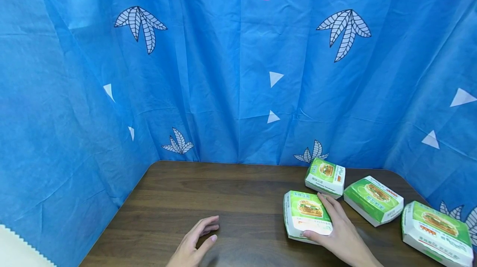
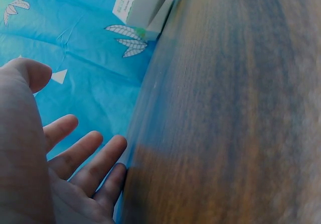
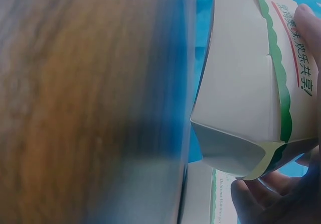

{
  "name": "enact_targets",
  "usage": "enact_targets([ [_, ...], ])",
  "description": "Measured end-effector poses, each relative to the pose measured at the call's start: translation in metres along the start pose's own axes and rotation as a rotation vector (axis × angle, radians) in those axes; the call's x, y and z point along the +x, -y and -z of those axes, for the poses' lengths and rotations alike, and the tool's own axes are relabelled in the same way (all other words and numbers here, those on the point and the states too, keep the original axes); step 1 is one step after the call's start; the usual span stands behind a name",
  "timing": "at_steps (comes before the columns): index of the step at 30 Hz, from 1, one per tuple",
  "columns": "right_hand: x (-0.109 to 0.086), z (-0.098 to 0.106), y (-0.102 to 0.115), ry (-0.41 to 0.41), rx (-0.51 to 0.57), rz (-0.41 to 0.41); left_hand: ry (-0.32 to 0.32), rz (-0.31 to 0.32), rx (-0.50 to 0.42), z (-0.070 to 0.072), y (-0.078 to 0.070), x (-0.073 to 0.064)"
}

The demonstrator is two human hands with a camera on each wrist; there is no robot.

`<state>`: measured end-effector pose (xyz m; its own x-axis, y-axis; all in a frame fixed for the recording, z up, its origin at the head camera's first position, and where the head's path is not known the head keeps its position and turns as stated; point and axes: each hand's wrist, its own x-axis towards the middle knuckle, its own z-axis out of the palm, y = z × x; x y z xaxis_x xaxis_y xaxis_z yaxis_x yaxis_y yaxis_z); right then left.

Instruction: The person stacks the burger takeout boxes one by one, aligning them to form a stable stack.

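My right hand [image 1: 340, 234] grips a green and white hamburger box [image 1: 310, 211], thumb on the near side and fingers at the far right edge. In the right wrist view the white side of this box [image 3: 238, 68] faces the camera, slightly tilted, and fingertips curl round its end. Just behind it is another hamburger box [image 1: 325, 176]. To the right of my hand lies a third box [image 1: 374, 198]. My left hand [image 1: 194, 242] hovers over the brown table with fingers relaxed and apart, holding nothing.
One larger hamburger box [image 1: 437, 232] stands at the table's right edge. Blue patterned curtain [image 1: 238, 72] hangs behind and along both sides of the wooden table [image 1: 223, 192]. A pale zigzag-edged piece [image 1: 18, 250] shows at the lower left.
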<state>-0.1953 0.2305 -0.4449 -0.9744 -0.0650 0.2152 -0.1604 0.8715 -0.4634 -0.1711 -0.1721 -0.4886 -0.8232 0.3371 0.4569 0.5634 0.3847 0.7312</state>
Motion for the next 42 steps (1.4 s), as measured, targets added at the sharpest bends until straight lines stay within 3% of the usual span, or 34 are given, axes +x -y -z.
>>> enact_targets([
  [6,0.001,0.000,0.004,0.034,-0.008,-0.035,0.010,0.062,0.015,0.000,-0.002,-0.001],
  [10,0.000,-0.001,0.004,0.015,0.001,-0.016,0.011,0.057,0.029,-0.001,-0.001,-0.001],
  [16,-0.002,-0.002,0.006,0.003,0.001,0.003,0.031,0.127,0.005,0.000,-0.001,-0.001],
  [23,-0.003,-0.002,0.009,0.001,0.003,0.009,-0.002,0.015,0.040,-0.001,0.001,-0.001],
  [29,-0.003,-0.002,0.013,0.019,0.013,0.002,0.030,0.128,-0.005,0.000,-0.001,-0.001],
  [36,-0.005,-0.003,0.015,0.027,0.024,0.008,0.005,0.004,0.040,-0.001,0.000,-0.002],
  [42,-0.006,-0.005,0.016,0.038,0.033,0.014,0.002,-0.003,0.032,-0.001,-0.001,-0.002],
])
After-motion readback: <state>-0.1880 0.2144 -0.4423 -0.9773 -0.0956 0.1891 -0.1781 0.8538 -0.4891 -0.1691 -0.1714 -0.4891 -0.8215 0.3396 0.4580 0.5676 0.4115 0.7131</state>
